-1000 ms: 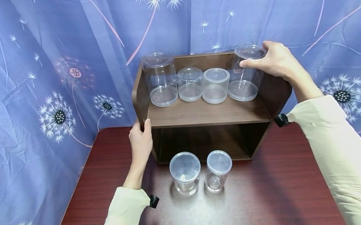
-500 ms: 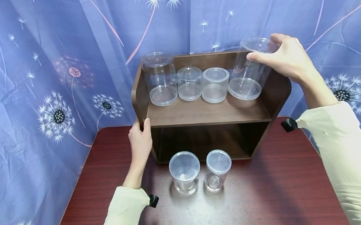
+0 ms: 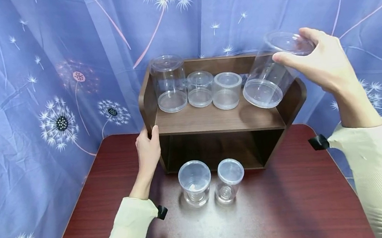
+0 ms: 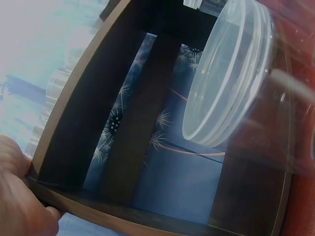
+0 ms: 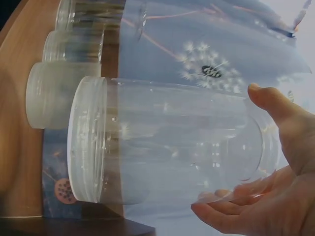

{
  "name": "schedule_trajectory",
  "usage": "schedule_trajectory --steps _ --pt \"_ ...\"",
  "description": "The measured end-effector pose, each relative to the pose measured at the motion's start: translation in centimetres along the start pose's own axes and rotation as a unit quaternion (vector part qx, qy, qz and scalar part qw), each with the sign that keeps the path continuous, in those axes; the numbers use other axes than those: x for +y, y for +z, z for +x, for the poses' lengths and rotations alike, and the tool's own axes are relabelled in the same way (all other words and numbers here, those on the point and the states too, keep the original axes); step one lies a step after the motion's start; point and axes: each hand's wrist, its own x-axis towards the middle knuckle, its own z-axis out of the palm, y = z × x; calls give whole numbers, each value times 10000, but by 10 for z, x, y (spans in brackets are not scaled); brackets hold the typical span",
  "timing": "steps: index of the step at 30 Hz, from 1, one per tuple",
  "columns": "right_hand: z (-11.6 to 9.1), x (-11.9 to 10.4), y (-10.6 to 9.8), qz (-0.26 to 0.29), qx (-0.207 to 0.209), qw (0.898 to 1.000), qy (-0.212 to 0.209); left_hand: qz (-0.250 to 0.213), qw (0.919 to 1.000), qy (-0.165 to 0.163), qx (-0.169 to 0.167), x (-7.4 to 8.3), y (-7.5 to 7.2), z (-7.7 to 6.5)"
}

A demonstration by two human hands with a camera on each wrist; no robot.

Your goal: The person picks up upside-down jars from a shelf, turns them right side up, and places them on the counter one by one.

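Text: none readable | labels: none readable | brands: none readable | numbers, signs: none readable

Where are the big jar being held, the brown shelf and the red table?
Big held jar (image 5: pixel 157 142): right wrist view, clear side wall.
Brown shelf (image 3: pixel 216 121): head view, bare upper board.
Red table (image 3: pixel 301 189): head view, bare top.

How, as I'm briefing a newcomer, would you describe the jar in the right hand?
Find the brown shelf unit. At the right end of its upper shelf, the right hand grips a tall clear jar. Unlike the three upright jars to its left, it leans.
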Motion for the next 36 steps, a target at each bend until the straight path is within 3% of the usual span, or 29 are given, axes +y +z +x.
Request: schedule_trajectory --steps 10,19,28,32,35,36 --pt "-32 -1 -13 580 535 9969 3 33 10000 -44 66 2 1 0" --pt "-60 2 -21 1118 1119 9874 -34 41 9999 -102 21 3 0 0" --pt "-84 14 -27 1569 1420 9774 -24 58 10000 -48 -25 0 -1 2" --pt "-90 23 -25 2075 1679 9635 -227 104 9999 -14 -7 0 -1 2" --pt "-97 32 -22 3016 1709 9362 -581 93 10000 -1 -15 0 -1 2" --pt "-99 35 -20 3122 1721 9318 -684 77 10000 -9 -27 0 -1 2"
